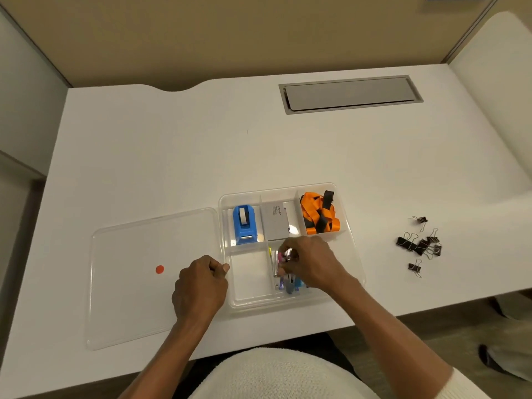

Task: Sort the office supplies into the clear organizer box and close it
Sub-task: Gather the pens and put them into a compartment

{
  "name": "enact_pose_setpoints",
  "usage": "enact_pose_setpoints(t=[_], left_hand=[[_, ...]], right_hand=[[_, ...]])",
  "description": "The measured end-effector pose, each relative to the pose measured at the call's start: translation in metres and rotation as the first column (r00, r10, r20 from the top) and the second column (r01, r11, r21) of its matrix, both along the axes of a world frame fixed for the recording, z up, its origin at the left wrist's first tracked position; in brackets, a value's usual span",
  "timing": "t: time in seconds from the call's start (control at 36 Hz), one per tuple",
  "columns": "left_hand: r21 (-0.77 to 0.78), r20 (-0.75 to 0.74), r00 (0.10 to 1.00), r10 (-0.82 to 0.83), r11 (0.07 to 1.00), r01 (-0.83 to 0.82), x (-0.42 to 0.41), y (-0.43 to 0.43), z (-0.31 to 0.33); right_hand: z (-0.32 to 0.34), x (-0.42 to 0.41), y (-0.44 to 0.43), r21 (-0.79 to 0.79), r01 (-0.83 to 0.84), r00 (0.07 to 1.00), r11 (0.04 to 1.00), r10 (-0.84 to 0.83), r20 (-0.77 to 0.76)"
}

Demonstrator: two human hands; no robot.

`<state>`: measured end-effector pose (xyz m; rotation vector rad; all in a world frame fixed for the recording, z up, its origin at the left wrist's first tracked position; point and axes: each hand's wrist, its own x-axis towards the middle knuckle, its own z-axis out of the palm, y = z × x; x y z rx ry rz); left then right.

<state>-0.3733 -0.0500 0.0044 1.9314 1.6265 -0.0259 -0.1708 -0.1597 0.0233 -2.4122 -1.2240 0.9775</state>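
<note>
The clear organizer box lies open near the desk's front edge. Its back compartments hold a blue tape dispenser, a grey box and an orange and black lanyard. My right hand reaches into the front right compartment, fingers closed on a bunch of pens and highlighters. My left hand is a loose fist against the box's left rim, empty. The front left compartment is bare. The clear lid lies flat to the left, with a red dot on it.
Several black binder clips lie scattered on the white desk to the right of the box. A grey cable hatch is set into the desk at the back right. Beige partition walls close the desk in.
</note>
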Motion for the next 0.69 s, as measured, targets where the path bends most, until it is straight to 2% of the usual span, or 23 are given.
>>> enact_pose_setpoints(t=[0.17,0.25,0.36,0.58,0.69], left_hand=[[0.002,-0.002,1.000,0.013,1.000,-0.013,-0.001,-0.004,0.002],[-0.005,-0.002,1.000,0.013,1.000,-0.013,0.001,-0.005,0.003],[-0.012,-0.012,1.000,0.003,1.000,-0.003,0.001,-0.007,0.002],[-0.019,-0.053,0.998,-0.044,0.999,0.043,0.002,-0.006,0.001],[0.004,-0.129,0.988,-0.085,0.996,0.086,0.008,-0.009,0.009]], right_hand=[[-0.007,-0.021,-0.006,0.102,0.006,0.944,0.995,-0.040,0.329],[-0.008,-0.029,-0.022,0.101,-0.008,0.907,0.995,-0.035,0.419],[-0.017,-0.044,-0.041,-0.013,-0.111,0.926,0.994,0.109,0.361],[-0.021,-0.050,-0.042,-0.115,-0.174,0.880,0.978,0.207,0.428],[-0.018,-0.047,-0.048,-0.037,-0.191,0.888,0.981,0.188,0.420]])
